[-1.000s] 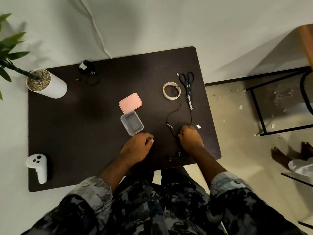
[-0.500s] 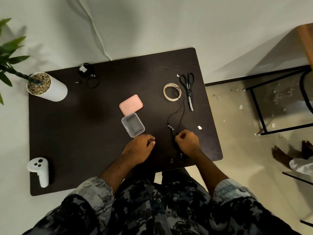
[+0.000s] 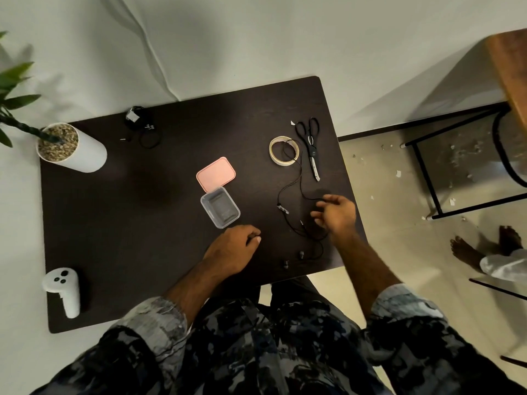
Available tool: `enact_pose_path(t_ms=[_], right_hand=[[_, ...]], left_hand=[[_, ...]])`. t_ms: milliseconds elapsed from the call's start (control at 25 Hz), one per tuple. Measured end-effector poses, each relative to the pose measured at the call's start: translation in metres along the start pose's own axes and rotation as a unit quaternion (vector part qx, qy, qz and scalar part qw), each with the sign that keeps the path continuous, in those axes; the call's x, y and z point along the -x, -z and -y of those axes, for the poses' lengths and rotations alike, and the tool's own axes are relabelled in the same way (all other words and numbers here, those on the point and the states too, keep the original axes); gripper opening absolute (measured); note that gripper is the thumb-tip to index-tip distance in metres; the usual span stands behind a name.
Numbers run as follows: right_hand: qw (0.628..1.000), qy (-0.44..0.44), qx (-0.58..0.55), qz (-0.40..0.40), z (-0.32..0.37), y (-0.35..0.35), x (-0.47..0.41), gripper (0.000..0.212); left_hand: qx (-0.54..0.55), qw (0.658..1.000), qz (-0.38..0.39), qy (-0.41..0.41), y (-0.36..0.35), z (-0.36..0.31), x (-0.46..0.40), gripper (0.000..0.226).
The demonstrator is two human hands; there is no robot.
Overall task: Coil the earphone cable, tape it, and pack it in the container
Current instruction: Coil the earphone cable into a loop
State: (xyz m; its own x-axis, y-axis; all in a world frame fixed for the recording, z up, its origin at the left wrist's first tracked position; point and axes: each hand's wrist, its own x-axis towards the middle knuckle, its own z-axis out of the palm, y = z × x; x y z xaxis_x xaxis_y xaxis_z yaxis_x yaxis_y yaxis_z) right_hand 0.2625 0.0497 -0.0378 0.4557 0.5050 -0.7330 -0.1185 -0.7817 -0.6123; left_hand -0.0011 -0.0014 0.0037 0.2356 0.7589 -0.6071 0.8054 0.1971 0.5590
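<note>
- Earphone cable is lying loose and uncoiled on the dark table, trailing from the tape roll down to the earbuds at the near edge.
- Right hand is hovering open-fingered over it, seemingly gripping nothing.
- Left hand is resting curled, empty as far as I can tell.
- Container is sitting open and empty beside its pink lid; coiling, taping and packing are all waiting.

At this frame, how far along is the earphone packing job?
Done: only setup. The clear plastic container sits open beside its pink lid. In hand: the right hand hovers open over the uncoiled black earphone cable. Left: coiling, taping with the beige tape roll, packing.
</note>
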Motion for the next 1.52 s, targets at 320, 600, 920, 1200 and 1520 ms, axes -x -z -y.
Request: enact_pose_path(t_ms=[320, 600, 920, 1200, 1520], right_hand=[[0.913, -0.186, -0.329, 0.156, 0.026, -0.029, 0.045, 0.020], [0.906, -0.121, -0.330, 0.237, 0.057, -0.047, 0.071, 0.027], [0.979, 0.106, -0.010, 0.174, 0.075, -0.031, 0.051, 0.018], [0.839, 0.368, 0.390, 0.087, 0.060, -0.037, 0.050, 0.012], [0.889, 0.341, 0.289, 0.095, 0.071, -0.034, 0.064, 0.019]], left_hand=[[0.102, 0.991, -0.060, -0.059, -0.006, -0.049, -0.004, 0.048], [0.156, 0.982, -0.047, -0.092, 0.002, -0.060, -0.001, 0.028], [0.542, 0.839, -0.051, 0.010, 0.034, -0.058, 0.007, 0.039], [0.688, 0.725, -0.036, 0.018, 0.067, -0.071, 0.009, 0.035], [0.801, 0.587, -0.115, 0.026, 0.091, -0.072, 0.001, 0.031]])
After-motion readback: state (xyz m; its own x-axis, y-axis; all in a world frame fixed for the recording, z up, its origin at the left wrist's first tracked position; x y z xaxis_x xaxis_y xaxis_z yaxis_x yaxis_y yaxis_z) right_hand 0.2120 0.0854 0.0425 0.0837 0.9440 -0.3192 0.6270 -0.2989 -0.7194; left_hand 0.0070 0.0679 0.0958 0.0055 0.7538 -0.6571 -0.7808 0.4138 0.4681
